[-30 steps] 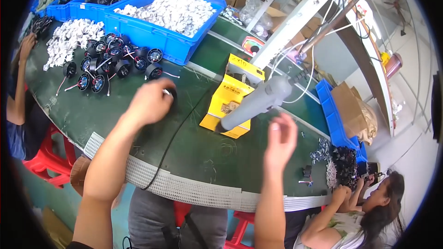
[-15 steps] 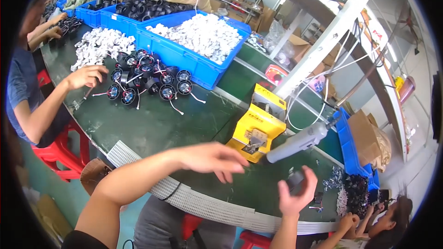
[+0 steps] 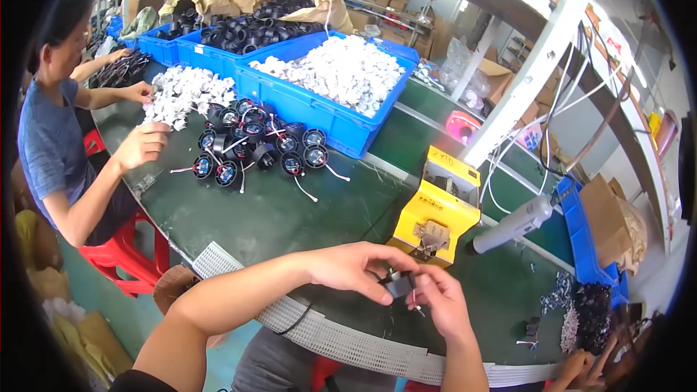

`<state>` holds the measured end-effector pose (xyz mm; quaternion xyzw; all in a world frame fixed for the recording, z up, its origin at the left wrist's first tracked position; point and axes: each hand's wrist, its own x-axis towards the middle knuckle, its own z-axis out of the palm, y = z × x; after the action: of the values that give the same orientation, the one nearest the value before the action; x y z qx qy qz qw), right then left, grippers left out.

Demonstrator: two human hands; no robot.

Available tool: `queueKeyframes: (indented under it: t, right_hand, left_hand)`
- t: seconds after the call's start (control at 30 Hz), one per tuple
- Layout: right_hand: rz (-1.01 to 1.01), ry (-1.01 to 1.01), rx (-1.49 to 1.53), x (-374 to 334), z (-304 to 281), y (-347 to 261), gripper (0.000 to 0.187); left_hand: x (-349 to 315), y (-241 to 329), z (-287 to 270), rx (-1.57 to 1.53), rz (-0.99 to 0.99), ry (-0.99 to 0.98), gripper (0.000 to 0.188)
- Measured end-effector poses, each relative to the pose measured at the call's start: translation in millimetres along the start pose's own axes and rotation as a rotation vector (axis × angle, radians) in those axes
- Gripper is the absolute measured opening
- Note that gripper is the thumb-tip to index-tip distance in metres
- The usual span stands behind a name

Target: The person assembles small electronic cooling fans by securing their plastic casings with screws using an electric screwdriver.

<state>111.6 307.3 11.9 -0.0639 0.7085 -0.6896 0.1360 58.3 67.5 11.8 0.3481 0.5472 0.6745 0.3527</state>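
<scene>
A small black plastic part (image 3: pixel 397 286) is held between both hands above the green worktable, near its front edge. My left hand (image 3: pixel 348 270) has its thumb and fingers closed on one side of it. From the other side, my right hand (image 3: pixel 445 305) pinches it, and a thin wire with a pale tip hangs by those fingers. Part of the piece is hidden by my fingers. Just beyond my hands stands a yellow bench machine (image 3: pixel 435 210) with a metal block at its front. A grey cylindrical tool (image 3: pixel 514 223) lies to the right of it.
Round black wired assemblies (image 3: pixel 254 141) are heaped at the left, before a blue bin (image 3: pixel 312 112) of white parts. A co-worker (image 3: pixel 54 152) reaches into a white pile (image 3: pixel 185 91). Small loose parts (image 3: pixel 570 319) and another person's hands (image 3: pixel 577 366) are at the right.
My hands have come together, and the left now also grips the black part that my right hand held. The view has shifted, and the co-worker's hands are at the white pile.
</scene>
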Motion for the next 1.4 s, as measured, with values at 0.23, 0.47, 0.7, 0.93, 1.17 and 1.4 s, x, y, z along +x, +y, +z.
queueKeyframes:
  t: [0.23, 0.47, 0.7, 0.93, 1.17, 1.4]
  right_hand:
    - [0.068, -0.087, -0.006, -1, -6, 5, 0.022]
    - [-0.184, 0.055, 0.097, -3, -6, 12, 0.023]
    - [-0.291, 0.035, -0.101, 1, 10, 5, 0.017]
    - [-0.483, 0.098, -0.573, -4, 15, 5, 0.008]
    - [-0.611, 0.258, -0.645, -3, 19, 9, 0.006]
    - [-0.613, 0.271, -0.701, -5, 23, 7, 0.007]
  left_hand:
    - [-3, -1, 2, 0.115, 0.013, -0.011, 0.069]
    - [2, -13, -4, -0.556, 0.003, 0.050, 0.042]
    - [7, -14, 1, -0.585, -0.063, 0.233, 0.036]
    - [10, -18, 6, -0.528, -0.141, 0.353, 0.036]
    - [10, -18, 9, -0.447, -0.160, 0.316, 0.037]
    - [13, -20, 12, -0.456, -0.192, 0.260, 0.039]
